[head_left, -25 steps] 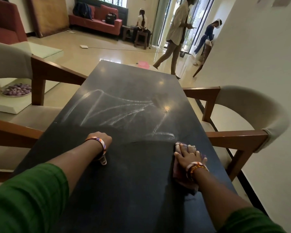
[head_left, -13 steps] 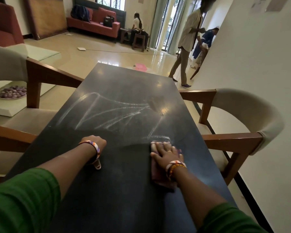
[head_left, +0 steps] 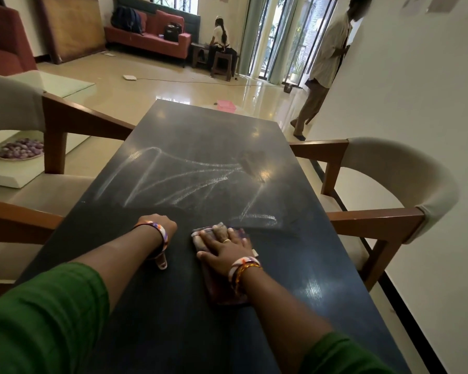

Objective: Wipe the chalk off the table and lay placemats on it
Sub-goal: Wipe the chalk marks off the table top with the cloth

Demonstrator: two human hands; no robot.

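Near the table's (head_left: 308, 279) front edge, my right hand (head_left: 227, 248) presses flat, fingers spread, on the cloth (head_left: 222, 295). My left hand (head_left: 160, 225) rests just beside it with fingers curled under; whether it holds anything I cannot tell. Chalk marks (head_left: 184, 182) cover the tabletop's middle, starting just beyond the cloth (the near strip looks clean). I am at the wiping step; next I should push the cloth forward through those lines. No placemats are in sight.
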